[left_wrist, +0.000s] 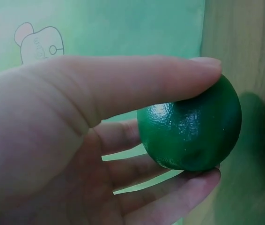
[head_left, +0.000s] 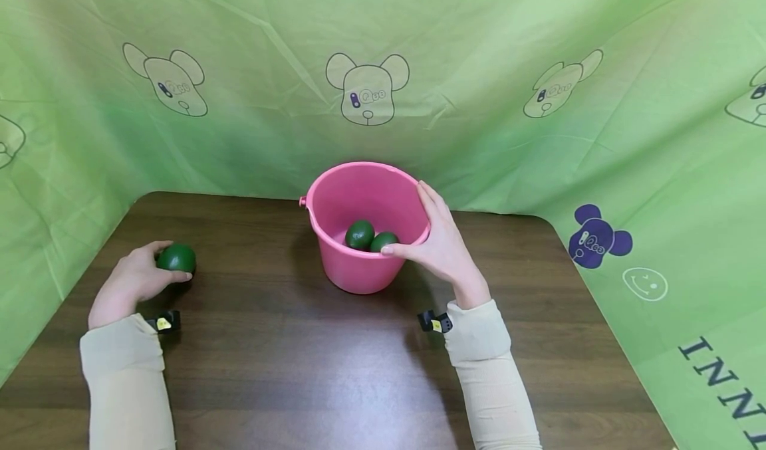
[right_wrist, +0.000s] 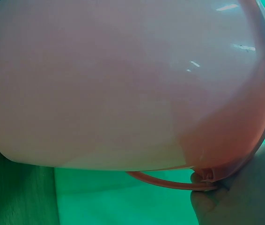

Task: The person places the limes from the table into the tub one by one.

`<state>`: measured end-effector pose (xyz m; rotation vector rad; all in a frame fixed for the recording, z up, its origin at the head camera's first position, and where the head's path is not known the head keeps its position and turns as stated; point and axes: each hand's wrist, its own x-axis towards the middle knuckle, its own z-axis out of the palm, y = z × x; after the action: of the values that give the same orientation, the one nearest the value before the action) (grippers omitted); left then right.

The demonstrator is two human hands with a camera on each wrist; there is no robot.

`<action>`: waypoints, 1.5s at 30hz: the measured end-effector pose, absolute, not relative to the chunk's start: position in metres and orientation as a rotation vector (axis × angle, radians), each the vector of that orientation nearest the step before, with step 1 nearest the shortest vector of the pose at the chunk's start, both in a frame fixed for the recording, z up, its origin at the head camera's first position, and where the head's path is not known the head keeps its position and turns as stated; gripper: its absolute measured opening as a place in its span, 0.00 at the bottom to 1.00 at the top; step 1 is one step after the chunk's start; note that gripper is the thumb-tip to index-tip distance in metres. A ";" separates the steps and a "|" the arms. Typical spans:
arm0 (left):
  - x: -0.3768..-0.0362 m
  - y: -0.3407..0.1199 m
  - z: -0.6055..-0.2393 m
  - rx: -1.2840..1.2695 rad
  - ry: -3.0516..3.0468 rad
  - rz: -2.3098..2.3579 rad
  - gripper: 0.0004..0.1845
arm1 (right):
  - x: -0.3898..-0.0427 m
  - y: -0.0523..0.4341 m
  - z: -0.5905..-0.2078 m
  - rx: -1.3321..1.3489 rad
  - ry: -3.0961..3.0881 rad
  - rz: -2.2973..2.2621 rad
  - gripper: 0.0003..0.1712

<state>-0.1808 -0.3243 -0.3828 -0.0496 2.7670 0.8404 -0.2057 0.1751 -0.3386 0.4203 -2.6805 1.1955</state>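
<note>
A pink bucket (head_left: 359,270) stands at the middle back of the dark wooden table (head_left: 269,370). Two green limes (head_left: 360,234) lie inside it, side by side. My right hand (head_left: 433,240) grips the bucket's right rim, thumb over the front edge. In the right wrist view the bucket's pink wall (right_wrist: 123,84) fills the frame, its handle (right_wrist: 165,182) hanging beside my hand. At the table's left, my left hand (head_left: 140,277) pinches a third green lime (head_left: 176,258) between thumb and fingers. The left wrist view shows that lime (left_wrist: 191,129) close up, just off the wood.
A green cloth with bear prints (head_left: 368,91) hangs behind the table and wraps both sides. The table's left and right edges meet this cloth. Small black wrist cameras (head_left: 435,322) sit at my cuffs.
</note>
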 end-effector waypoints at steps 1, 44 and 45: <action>-0.181 -0.324 -0.382 -0.045 2.775 0.838 0.47 | -0.206 0.175 -0.339 0.421 -2.683 1.193 0.72; -0.190 -0.246 -0.345 0.209 3.095 1.076 0.41 | -0.204 0.176 -0.341 0.431 -2.666 1.211 0.71; -0.189 -0.245 -0.345 0.213 3.098 1.086 0.40 | -0.204 0.176 -0.341 0.434 -2.666 1.214 0.71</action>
<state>-0.1893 -0.2447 -0.3450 0.2131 3.0978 1.0861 -0.2040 0.1761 -0.3411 0.4338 -2.6660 1.2140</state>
